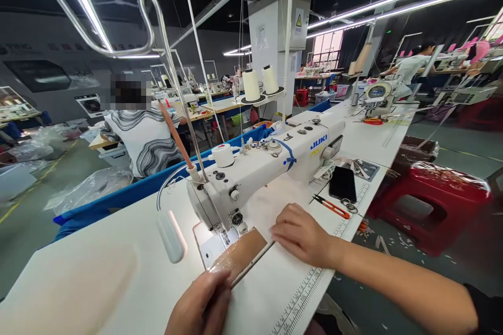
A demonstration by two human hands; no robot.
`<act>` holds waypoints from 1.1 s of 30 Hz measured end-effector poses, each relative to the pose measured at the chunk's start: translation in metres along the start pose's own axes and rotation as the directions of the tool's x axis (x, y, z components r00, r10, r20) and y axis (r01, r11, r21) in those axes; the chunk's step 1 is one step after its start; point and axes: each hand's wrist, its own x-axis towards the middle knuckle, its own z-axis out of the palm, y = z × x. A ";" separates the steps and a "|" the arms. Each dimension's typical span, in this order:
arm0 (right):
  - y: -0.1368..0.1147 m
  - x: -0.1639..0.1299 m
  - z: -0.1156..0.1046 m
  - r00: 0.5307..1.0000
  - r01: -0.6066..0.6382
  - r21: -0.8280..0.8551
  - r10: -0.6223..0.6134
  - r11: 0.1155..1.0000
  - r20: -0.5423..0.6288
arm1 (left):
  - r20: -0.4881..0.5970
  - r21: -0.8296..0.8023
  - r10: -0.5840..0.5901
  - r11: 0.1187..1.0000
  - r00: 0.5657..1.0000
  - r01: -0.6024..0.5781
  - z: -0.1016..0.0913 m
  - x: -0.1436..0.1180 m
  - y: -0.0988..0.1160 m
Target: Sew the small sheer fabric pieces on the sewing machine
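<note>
My left hand (202, 301) is closed at the near end of a brown, clear-taped strip (247, 248) on the sewing machine's bed, with thumb and fingers together. Whatever they pinch is hidden. My right hand (301, 235) rests at the strip's far end, its fingers bent and pressed together; I cannot make out anything in them. The white sewing machine (271, 167) stands just beyond both hands. Its presser foot (225, 237) is to the left of the brown strip. A bright white area (271, 201) lies under the machine's arm, and I cannot tell whether it is cloth.
Orange thread snips (332, 206) and a black phone (342, 184) lie right of the machine. A grey-white lamp head (172, 237) hangs left of the needle. Beside the table stands a red stool (436, 204). A person (143, 138) sits beyond the blue cloth trough (106, 193).
</note>
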 end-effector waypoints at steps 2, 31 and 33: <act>-0.023 -0.004 0.001 0.985 0.144 0.075 -0.150 0.987 0.090 | -0.060 0.015 -0.032 0.999 0.998 0.033 0.002 -0.002 0.006; -0.060 0.017 -0.007 0.918 -0.202 0.293 0.077 0.935 0.389 | -0.015 0.056 0.117 0.992 0.993 -0.116 -0.002 0.007 0.031; -0.080 0.020 0.014 0.888 -0.251 0.361 0.064 0.898 0.456 | -0.027 0.035 0.105 0.994 0.994 -0.104 -0.002 0.007 0.033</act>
